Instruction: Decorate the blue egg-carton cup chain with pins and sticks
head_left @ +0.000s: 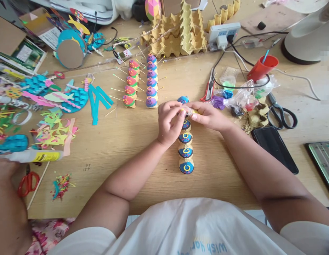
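A column of egg-carton cups topped with blue clay point(186, 168), with yellow rings on several cups, lies in front of me. Above its upper part, my left hand point(171, 122) is closed, with a small yellow bit pinched at thumb and fingertip. My right hand point(205, 115) holds a small clear plastic wrap point(189, 111) with yellow clay in it, close against the left fingertips. Farther back on the left stand two finished-looking columns, one red and green point(131, 82), one purple and blue point(152, 82), both with pins sticking out.
On the right are a red cup point(263, 68), bagged clay point(246, 95), a red cutter point(210, 85), black scissors point(282, 112) and a phone point(274, 148). Paper scraps point(55, 129) and red scissors point(28, 181) lie left, beside another person's arm point(9, 209). Egg cartons point(180, 32) stand behind.
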Demonstrator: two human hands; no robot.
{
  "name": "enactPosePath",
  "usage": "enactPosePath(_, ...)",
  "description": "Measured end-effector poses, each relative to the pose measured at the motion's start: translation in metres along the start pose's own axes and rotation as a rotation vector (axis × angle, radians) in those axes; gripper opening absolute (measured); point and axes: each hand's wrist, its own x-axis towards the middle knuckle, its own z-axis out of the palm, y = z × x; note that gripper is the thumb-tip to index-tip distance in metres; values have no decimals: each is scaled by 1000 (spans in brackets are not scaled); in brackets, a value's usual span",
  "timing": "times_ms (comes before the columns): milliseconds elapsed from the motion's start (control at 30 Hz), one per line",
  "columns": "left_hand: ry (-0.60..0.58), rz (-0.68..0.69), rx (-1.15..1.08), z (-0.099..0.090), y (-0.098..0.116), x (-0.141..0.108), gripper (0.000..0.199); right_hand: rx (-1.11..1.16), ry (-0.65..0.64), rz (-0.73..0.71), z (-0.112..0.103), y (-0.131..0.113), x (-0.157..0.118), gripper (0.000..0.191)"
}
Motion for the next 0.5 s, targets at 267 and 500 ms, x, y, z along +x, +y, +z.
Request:
enactPosePath(267, -107, 6, 14, 1, -2, -1, 40, 21, -80, 11, 2, -3, 2, 55)
enactPosePath(500, 88, -157, -144, 1, -3, 0, 45, 101, 62, 76, 5, 3, -1, 56)
